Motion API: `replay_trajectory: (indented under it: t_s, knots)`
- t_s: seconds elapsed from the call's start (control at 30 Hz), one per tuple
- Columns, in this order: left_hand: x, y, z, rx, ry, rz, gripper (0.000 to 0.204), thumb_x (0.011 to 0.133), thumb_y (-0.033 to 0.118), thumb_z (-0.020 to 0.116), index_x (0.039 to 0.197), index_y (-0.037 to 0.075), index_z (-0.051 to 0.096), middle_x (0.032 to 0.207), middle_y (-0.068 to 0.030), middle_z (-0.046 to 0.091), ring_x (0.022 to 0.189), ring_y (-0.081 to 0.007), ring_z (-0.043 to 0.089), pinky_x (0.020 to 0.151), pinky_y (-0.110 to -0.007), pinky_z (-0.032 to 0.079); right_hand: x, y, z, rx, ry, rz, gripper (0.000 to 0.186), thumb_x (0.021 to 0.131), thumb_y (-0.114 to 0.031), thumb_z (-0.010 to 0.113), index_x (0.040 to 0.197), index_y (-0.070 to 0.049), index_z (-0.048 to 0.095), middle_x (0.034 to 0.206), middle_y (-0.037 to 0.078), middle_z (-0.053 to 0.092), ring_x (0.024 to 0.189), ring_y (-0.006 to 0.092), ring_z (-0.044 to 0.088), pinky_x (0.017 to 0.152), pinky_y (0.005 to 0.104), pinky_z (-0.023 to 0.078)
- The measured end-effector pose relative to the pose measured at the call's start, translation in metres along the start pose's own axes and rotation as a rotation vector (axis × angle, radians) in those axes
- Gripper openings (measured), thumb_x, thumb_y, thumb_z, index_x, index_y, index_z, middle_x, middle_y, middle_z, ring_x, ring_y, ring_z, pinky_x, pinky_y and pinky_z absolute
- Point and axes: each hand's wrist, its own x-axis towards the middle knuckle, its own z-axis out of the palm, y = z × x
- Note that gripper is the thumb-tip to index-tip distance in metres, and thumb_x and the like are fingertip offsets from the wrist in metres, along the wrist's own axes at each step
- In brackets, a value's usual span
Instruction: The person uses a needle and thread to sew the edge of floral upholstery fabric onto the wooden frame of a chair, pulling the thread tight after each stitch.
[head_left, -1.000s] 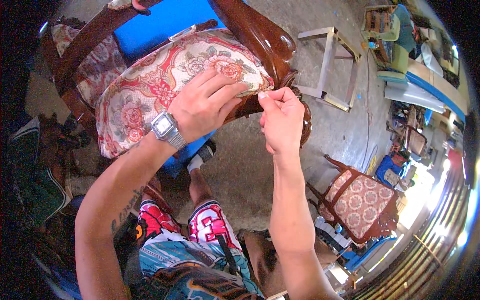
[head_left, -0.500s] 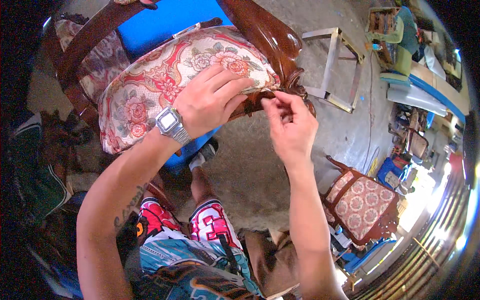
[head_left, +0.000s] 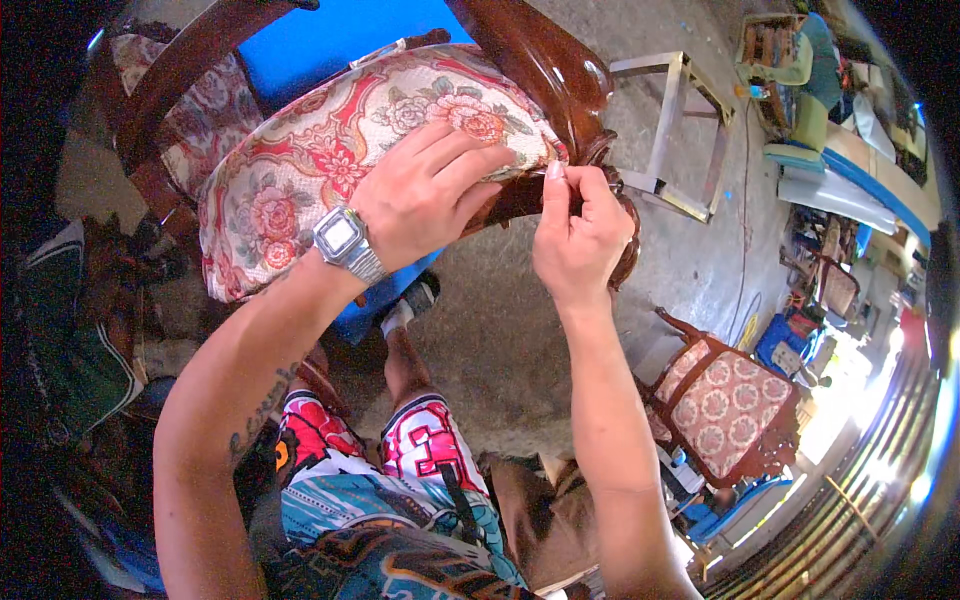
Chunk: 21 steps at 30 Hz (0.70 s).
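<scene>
A padded seat covered in floral fabric [head_left: 275, 215], cream with red and pink flowers, sits in a glossy dark brown carved wooden frame [head_left: 560, 75]. My left hand [head_left: 425, 190], with a silver watch at the wrist, lies over the front of the padding. Its thumb and forefinger close on the fabric's lower edge. At the right corner, where the fabric meets the carved wood, my right hand [head_left: 585, 235] is closed in a pinch. Its thumb points up against the bent forefinger. Whatever is between those fingertips is too small to make out.
Behind the seat is a bright blue surface [head_left: 345, 35]. A bare frame [head_left: 670, 130] stands on the concrete floor to the right. Lower right is another patterned upholstered chair [head_left: 725, 410]. A person in a dark green garment [head_left: 75, 350] is at the left.
My right hand has moved slightly up and left to the fabric's corner, its thumb now upright and its fingers more tightly curled. My left hand keeps nearly the same place.
</scene>
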Motion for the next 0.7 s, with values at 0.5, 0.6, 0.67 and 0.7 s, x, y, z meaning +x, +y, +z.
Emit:
replay_trajectory:
  t_s: [0.5, 0.6, 0.67, 0.7]
  knots:
    - [-0.002, -0.002, 0.001, -0.029, -0.011, -0.020, 0.034, 0.071, 0.010, 0.076, 0.103, 0.007, 0.064, 0.088, -0.0093, 0.065, 0.083, -0.0266, 0.062, 0.073, -0.036, 0.052, -0.001, 0.003, -0.001, -0.116, 0.089, -0.122, 0.009, 0.086, -0.008, 0.066, 0.083, -0.003, 0.059, 0.068, 0.012, 0.061, 0.056, 0.0247, 0.061, 0.051, 0.0341, 0.048]
    - [-0.001, -0.001, 0.002, -0.042, 0.015, -0.040, 0.034, 0.071, 0.010, 0.077, 0.102, 0.007, 0.063, 0.090, -0.0094, 0.065, 0.084, -0.0271, 0.062, 0.074, -0.036, 0.052, -0.017, 0.007, 0.008, -0.017, 0.152, -0.058, 0.009, 0.085, -0.007, 0.066, 0.082, -0.003, 0.059, 0.070, 0.013, 0.063, 0.057, 0.0273, 0.062, 0.052, 0.0347, 0.048]
    - [-0.001, -0.001, 0.001, -0.053, 0.019, -0.045, 0.034, 0.070, 0.010, 0.077, 0.102, 0.007, 0.063, 0.091, -0.0098, 0.065, 0.084, -0.0274, 0.062, 0.075, -0.036, 0.052, -0.014, 0.009, 0.009, 0.000, 0.153, -0.078, 0.010, 0.085, -0.007, 0.067, 0.081, -0.003, 0.059, 0.070, 0.013, 0.062, 0.057, 0.0267, 0.062, 0.052, 0.0346, 0.048]
    - [-0.001, 0.000, 0.000, -0.064, 0.027, -0.050, 0.035, 0.070, 0.010, 0.077, 0.101, 0.007, 0.063, 0.091, -0.0103, 0.065, 0.084, -0.0277, 0.062, 0.075, -0.036, 0.052, -0.013, 0.010, 0.009, 0.014, 0.154, -0.102, 0.011, 0.085, -0.008, 0.067, 0.081, -0.003, 0.058, 0.070, 0.013, 0.062, 0.057, 0.0261, 0.061, 0.052, 0.0345, 0.048]
